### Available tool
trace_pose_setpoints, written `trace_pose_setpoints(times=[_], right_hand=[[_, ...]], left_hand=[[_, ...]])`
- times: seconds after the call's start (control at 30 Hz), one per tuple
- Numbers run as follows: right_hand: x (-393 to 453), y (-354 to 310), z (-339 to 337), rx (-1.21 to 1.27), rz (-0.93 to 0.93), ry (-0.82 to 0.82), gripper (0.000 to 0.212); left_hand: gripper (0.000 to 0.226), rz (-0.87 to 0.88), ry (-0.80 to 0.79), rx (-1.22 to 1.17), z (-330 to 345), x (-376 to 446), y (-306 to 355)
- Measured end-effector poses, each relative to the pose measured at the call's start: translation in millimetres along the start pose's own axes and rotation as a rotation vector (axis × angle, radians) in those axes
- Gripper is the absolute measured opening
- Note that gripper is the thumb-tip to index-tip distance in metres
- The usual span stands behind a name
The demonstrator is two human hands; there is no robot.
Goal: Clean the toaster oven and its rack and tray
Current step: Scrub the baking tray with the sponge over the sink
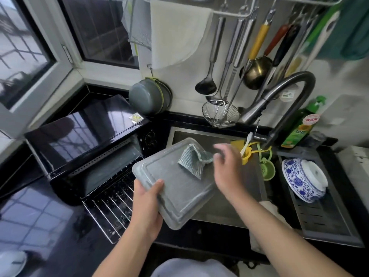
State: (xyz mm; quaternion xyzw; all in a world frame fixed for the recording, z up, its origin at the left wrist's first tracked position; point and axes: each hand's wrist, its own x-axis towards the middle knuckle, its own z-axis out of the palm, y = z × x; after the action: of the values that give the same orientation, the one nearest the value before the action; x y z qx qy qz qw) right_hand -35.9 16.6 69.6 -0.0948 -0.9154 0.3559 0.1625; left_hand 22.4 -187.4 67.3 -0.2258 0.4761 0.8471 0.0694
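one tray (179, 188), one cloth (192, 161), one rack (111, 204), two bowls (303, 179).

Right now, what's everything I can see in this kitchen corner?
Tray: one, grey, held tilted over the sink.
Cloth: one, grey-blue, lying on the tray.
Toaster oven: one, black, on the counter, door open.
Rack: one, metal wire, sticking out of the oven.
Sink: one, steel.
Faucet: one, dark, arched.
Bowl: one, blue-and-white, in the right-hand drainer.
Bottle: one, green, behind the faucet.
Hanging utensils: several, mostly steel, on the wall.
Left hand: grips the tray's edge.
Right hand: over the tray, by the cloth.
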Motion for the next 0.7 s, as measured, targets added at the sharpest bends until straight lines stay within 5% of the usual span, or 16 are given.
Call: trace_pose_setpoints(times=[0.07,0.13,0.27,0.37,0.53,0.63,0.7], right_hand=[[-6.7,-1.1,5.7,-0.260,-0.348,-0.249,0.043],[-16.7,-10.9,9.1,-0.383,-0.453,-0.406,0.051],[-31.4,-20.4,11.3,-0.335,-0.693,-0.469,0.053],[0.8,-14.3,1.8,-0.380,-0.301,-0.148,0.043],[-29.2,-40.5,11.9,-0.202,-0.531,-0.338,0.037],[10.1,-26.0,5.6,-0.248,-0.168,-0.180,0.037],[-4.1,-39.1,7.0,-0.219,-0.283,-0.190,0.039]], left_hand=[[0.034,0.015,-0.026,-0.019,2.9,-3.7,0.7],[0.033,0.034,-0.038,-0.024,5.7,-6.2,0.4],[0.037,0.069,-0.116,-0.014,7.6,-11.2,2.7],[0.039,0.076,-0.155,0.026,7.2,-11.7,4.1],[0.045,0.105,-0.155,0.023,2.6,-4.7,13.1],[0.046,0.111,-0.181,0.058,2.9,-5.0,13.9],[0.049,0.101,-0.200,0.036,5.6,-5.0,14.5]])
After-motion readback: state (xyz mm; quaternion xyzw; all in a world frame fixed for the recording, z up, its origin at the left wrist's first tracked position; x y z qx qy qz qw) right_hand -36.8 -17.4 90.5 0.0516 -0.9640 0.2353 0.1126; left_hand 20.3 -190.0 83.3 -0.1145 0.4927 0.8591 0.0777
